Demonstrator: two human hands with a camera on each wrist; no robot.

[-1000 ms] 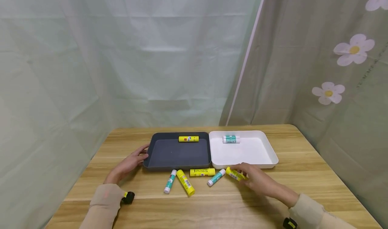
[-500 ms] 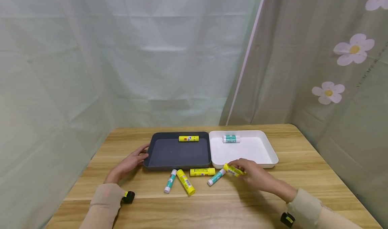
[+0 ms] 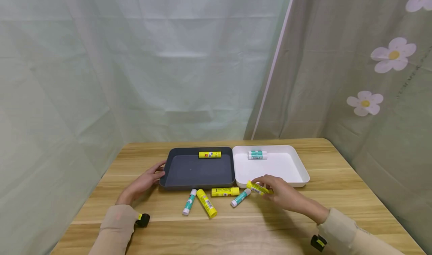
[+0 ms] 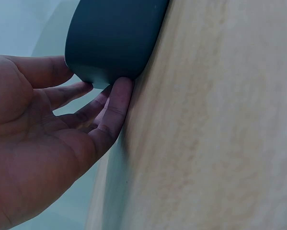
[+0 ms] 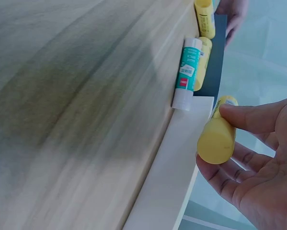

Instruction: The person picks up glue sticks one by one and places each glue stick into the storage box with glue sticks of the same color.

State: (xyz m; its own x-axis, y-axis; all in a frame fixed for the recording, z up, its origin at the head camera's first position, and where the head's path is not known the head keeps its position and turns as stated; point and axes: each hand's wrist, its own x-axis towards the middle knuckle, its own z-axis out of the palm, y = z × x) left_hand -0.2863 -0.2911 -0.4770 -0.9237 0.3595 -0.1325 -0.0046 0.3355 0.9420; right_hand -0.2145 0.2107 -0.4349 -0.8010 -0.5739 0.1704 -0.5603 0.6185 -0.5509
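Note:
My right hand (image 3: 283, 195) pinches a yellow glue stick (image 3: 258, 188) between thumb and fingers, raised near the front rim of the white tray (image 3: 298, 185). In the right wrist view the held stick's round end (image 5: 216, 143) faces the camera. My left hand (image 3: 143, 183) rests its fingertips against the left end of the dark grey tray (image 3: 197, 186); the left wrist view shows these fingers (image 4: 117, 105) touching the outer wall. A yellow glue stick (image 3: 210, 155) lies inside the grey tray, and teal-and-white glue stick (image 3: 257, 155) lies inside the white one.
In front of the trays lie a teal glue stick (image 3: 189, 201), a slanted yellow one (image 3: 206, 203), a sideways yellow one (image 3: 225, 191) and another teal one (image 3: 241, 198). The trays stand side by side on a wooden table (image 3: 216, 234). Curtains (image 3: 189, 78) hang behind.
My right hand has lifted the yellow glue stick slightly and moved it left, toward the teal glue stick and the white tray's front rim. The left hand has stayed at the grey tray.

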